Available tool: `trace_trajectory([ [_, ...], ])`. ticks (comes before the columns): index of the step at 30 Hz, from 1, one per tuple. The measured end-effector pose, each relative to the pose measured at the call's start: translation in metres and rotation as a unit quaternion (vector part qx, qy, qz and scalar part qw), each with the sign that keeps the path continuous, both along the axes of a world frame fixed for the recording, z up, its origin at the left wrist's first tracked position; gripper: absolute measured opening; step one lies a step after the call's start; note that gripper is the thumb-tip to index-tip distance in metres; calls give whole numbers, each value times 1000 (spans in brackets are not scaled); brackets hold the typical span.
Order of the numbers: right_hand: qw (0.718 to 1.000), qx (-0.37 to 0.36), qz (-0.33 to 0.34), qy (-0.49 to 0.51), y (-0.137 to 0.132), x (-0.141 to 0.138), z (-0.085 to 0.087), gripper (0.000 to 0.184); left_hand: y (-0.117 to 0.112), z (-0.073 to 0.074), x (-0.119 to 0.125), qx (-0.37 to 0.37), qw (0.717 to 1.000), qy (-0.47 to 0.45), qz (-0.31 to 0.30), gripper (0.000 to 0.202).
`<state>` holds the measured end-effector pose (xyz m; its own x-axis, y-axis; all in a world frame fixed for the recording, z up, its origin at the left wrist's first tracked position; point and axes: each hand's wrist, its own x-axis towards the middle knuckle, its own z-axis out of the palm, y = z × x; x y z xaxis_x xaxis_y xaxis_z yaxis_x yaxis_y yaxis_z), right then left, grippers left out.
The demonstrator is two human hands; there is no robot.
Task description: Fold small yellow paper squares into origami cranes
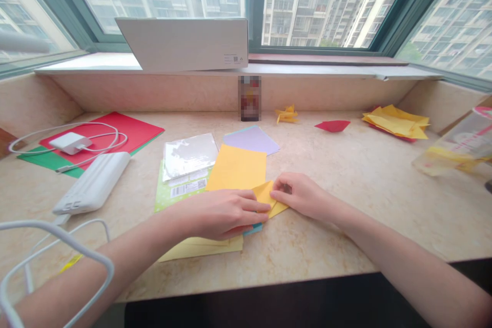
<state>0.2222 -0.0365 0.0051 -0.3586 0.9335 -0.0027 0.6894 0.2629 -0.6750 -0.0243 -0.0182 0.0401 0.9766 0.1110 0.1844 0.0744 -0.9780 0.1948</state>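
Note:
A small yellow folded paper (266,193) lies on the marble counter (346,174) between my hands. My left hand (225,212) lies over its left part, fingers pressed down on it. My right hand (300,193) pinches its right edge with curled fingers. Under my left hand sits a stack of coloured sheets, with an orange sheet (237,166) on top, a pale yellow sheet (203,248) below and a blue edge (253,229) showing.
A white power bank (92,182), a charger with cable (71,142) on red and green sheets (126,130), a clear packet (189,155), a lilac sheet (251,139), folded yellow (286,114) and red (332,125) pieces, a yellow paper pile (395,122), a plastic bag (457,148), a white box (184,43).

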Motion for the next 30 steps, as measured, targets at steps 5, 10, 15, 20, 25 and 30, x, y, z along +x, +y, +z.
trace_trajectory([
  [5,1000,-19,0,18,0,-1,5,11,-5,-5,-6,-8,999,45,-5,40],
  [10,998,-52,-10,43,0,-3,9,8,-10,-8,-5,-15,999,31,7,40],
  [15,998,-54,-22,36,2,-1,7,5,-11,-8,-3,-16,999,26,11,36],
  [20,997,-55,-41,24,5,-3,0,6,-12,-7,-3,-13,999,30,12,36],
  [25,998,-31,-60,16,7,0,-2,7,-13,-9,-4,-12,1000,1,14,36],
  [30,994,-95,-12,43,9,14,9,16,-14,-8,-4,-2,1000,8,12,36],
])
